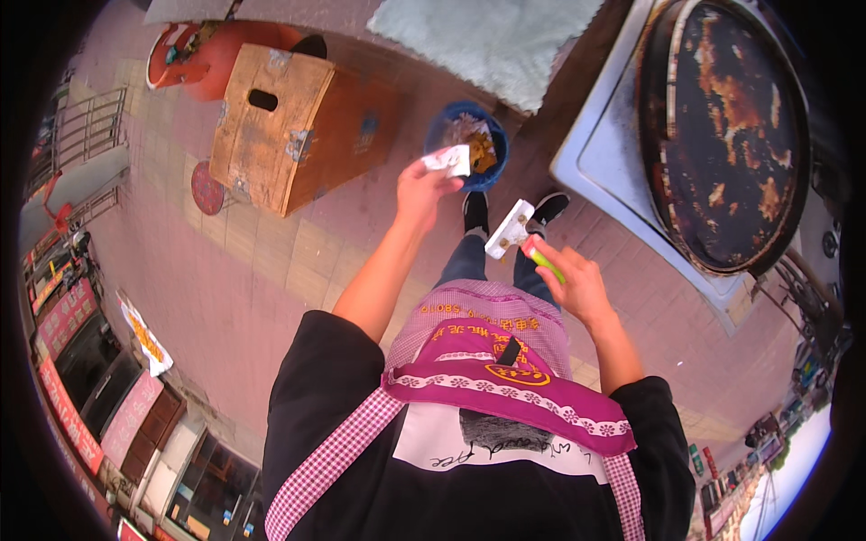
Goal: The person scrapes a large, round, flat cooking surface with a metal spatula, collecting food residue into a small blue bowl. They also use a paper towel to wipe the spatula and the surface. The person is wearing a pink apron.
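A crumpled white piece of paper or tissue is pinched in my left hand, above the near edge of a blue bin. Brownish and yellowish waste lies inside the bin, partly hidden by the paper. My right hand grips the red and green handle of a scraper, whose wide white head points away from me, above my shoes. To the right of both hands stands a round black griddle with rusty brown patches on its plate.
The griddle sits in a pale metal stand with a protruding corner. A wooden box with a hand hole stands at left, beside an orange-red gas cylinder and a small round red stool. A pale cloth covers a surface ahead.
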`<action>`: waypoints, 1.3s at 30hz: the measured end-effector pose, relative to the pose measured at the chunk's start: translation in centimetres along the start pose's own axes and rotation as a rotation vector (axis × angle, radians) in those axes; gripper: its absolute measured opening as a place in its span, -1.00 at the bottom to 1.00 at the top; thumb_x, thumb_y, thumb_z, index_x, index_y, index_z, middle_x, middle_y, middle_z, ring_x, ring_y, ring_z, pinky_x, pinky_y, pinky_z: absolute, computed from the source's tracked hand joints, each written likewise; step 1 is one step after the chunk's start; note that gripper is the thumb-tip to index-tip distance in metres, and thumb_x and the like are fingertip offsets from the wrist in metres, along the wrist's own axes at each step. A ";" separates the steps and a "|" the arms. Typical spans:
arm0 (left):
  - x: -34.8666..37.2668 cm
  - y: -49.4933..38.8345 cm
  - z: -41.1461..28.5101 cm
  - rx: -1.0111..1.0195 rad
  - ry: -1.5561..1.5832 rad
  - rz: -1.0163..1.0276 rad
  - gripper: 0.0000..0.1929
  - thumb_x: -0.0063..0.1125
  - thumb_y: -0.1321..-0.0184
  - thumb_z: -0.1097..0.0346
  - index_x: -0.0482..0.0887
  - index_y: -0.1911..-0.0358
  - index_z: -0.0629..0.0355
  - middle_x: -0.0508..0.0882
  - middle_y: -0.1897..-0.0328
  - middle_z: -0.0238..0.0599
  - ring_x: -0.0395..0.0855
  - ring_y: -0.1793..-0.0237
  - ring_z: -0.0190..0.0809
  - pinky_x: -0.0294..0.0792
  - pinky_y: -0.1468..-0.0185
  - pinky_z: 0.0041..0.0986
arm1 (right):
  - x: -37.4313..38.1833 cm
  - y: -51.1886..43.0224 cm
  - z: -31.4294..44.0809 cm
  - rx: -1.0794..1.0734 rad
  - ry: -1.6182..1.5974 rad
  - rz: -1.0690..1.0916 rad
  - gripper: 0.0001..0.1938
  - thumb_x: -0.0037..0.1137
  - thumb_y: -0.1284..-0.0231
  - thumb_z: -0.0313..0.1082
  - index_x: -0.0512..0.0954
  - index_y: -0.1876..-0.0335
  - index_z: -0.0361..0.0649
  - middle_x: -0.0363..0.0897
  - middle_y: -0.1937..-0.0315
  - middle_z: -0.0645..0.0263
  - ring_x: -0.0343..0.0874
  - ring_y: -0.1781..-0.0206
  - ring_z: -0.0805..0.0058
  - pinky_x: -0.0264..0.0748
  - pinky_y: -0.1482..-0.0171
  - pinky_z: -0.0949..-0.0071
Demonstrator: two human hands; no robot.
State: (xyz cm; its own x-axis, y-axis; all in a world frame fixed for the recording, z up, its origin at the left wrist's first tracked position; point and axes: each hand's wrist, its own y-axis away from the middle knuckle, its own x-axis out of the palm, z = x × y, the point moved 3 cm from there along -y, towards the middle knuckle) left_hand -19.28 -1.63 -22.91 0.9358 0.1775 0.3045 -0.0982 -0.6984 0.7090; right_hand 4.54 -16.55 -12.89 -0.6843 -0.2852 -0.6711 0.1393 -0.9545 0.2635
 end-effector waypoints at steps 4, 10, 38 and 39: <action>4.0 4.5 -4.2 0.207 -0.079 0.168 -0.81 0.01 -0.27 0.52 0.63 0.09 0.31 0.70 0.20 -0.12 0.61 0.42 -0.29 0.51 0.34 -0.47 | -4.5 3.1 1.9 0.068 -0.078 -0.111 -0.45 0.28 -0.11 -0.40 0.50 -0.29 0.03 0.49 0.47 0.17 0.51 0.43 0.16 0.47 0.32 0.35; 14.9 4.8 -9.7 0.608 -0.260 0.397 -0.81 -0.09 -0.26 0.62 0.62 0.28 0.20 0.60 0.42 -0.35 0.48 0.47 -0.45 0.31 0.38 -0.63 | -11.7 8.0 1.2 0.142 -0.167 -0.531 -0.47 0.25 -0.12 -0.48 0.51 -0.28 -0.06 0.65 0.27 0.12 0.65 0.28 0.27 0.53 0.16 0.43; 23.0 -5.6 -7.9 1.304 -1.377 -0.041 -0.68 -0.25 0.01 0.69 0.48 0.21 0.21 0.53 0.36 0.03 0.52 0.31 0.22 0.38 0.20 -0.14 | -33.9 12.5 -22.5 0.849 -0.074 -0.873 -0.59 0.12 -0.26 -0.31 0.50 -0.22 -0.18 0.65 0.08 -0.05 0.62 -0.01 -0.04 0.53 -0.07 0.21; 23.2 -5.7 -7.9 1.298 -1.386 -0.036 -0.68 -0.25 0.01 0.69 0.48 0.21 0.22 0.54 0.35 0.04 0.52 0.31 0.22 0.38 0.19 -0.14 | -33.4 12.7 -22.6 0.867 -0.044 -0.881 -0.60 0.11 -0.27 -0.33 0.51 -0.22 -0.18 0.65 0.09 -0.03 0.63 0.01 -0.03 0.53 -0.05 0.21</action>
State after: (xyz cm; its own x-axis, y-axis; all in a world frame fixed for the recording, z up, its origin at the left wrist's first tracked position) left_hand 0.33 11.94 -14.91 0.5711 0.0582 -0.8188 -0.4126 -0.8420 -0.3476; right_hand 45.27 -21.09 -2.80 -0.3306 0.4444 -0.8326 -0.8892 -0.4423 0.1170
